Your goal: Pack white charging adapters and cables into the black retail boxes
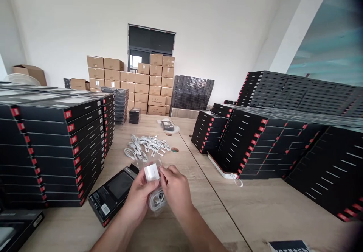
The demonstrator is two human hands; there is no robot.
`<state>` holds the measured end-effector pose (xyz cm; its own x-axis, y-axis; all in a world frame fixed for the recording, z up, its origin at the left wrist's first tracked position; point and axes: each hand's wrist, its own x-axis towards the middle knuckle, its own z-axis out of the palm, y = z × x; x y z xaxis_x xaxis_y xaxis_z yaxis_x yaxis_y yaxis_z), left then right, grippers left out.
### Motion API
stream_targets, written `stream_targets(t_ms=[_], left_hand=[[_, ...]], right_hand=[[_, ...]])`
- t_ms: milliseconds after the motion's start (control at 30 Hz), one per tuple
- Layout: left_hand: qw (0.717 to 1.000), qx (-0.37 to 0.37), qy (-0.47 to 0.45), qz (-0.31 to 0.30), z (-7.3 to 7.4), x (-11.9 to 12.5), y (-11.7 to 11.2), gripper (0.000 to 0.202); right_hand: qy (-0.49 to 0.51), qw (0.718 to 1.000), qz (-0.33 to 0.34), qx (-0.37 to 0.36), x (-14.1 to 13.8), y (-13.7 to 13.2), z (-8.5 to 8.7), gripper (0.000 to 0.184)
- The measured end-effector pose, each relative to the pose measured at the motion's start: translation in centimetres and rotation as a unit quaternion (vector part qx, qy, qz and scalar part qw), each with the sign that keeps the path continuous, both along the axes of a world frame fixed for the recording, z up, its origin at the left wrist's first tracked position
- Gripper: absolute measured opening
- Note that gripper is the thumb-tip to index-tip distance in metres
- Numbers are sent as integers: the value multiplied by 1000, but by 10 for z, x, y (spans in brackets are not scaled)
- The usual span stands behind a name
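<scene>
My left hand (140, 197) and my right hand (176, 191) meet low in the middle of the view, above the wooden table (255, 210). Both are closed on a small clear plastic bag (157, 199) holding a coiled white cable. A white charger plug (151, 173) sits at the top of the bag, pinched between my fingertips. Just left of my hands lies an open black box (113, 195) with a dark tray inside. Beyond them, a loose pile of white cables (146, 146) rests on the table.
Tall stacks of black boxes with red tabs stand at the left (56, 150) and right (269, 146). Brown cartons (136, 85) are piled against the far wall beside a stack of dark trays (191, 93). A white power strip (222, 170) lies by the right stacks.
</scene>
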<state>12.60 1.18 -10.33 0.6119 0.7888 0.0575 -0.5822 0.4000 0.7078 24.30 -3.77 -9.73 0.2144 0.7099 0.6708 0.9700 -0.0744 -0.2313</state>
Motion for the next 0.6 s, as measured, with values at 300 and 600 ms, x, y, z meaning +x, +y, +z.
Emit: stream_targets(t_ms=[300, 600], left_hand=[[1000, -25, -7, -6, -2, -4, 6, 35], [996, -75, -47, -29, 1, -19, 18, 42]], right_hand=[[-65, 992, 7, -106, -11, 0, 7, 34], [130, 983, 114, -63, -3, -3, 3, 44]])
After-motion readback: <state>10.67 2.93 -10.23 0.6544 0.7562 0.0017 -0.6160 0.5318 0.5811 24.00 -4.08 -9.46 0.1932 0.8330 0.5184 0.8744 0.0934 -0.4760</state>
